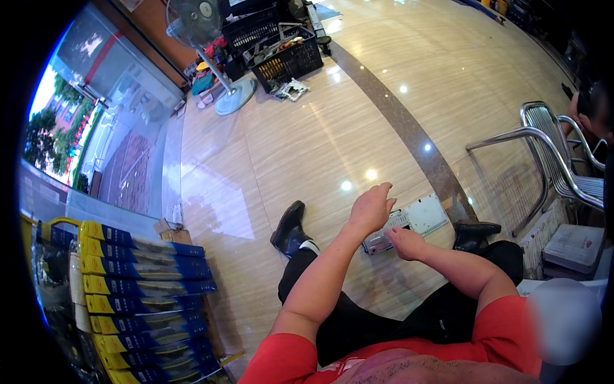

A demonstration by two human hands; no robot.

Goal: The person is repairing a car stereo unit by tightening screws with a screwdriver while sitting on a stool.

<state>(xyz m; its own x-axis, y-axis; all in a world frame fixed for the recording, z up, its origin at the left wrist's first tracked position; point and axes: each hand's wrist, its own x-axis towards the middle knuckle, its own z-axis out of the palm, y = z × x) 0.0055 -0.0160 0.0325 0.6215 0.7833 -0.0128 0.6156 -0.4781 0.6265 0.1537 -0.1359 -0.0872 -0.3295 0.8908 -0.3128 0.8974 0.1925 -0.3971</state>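
Note:
My left hand (372,208) is raised over a white metal panel with a slotted electronic part (425,214) on the tiled floor, its fingers loosely bent and apart, holding nothing visible. My right hand (405,243) is lower and nearer me, at the panel's left part, with fingers curled in. What they hold, if anything, is hidden. The panel lies between my black boots (288,230), just beyond my legs.
Yellow-and-blue long packages (147,288) stand stacked at lower left beside a glass door (128,96). A standing fan (233,96) and black crates (288,57) are ahead. At right are metal chairs (563,179), boxes (569,246) and part of another person (585,121).

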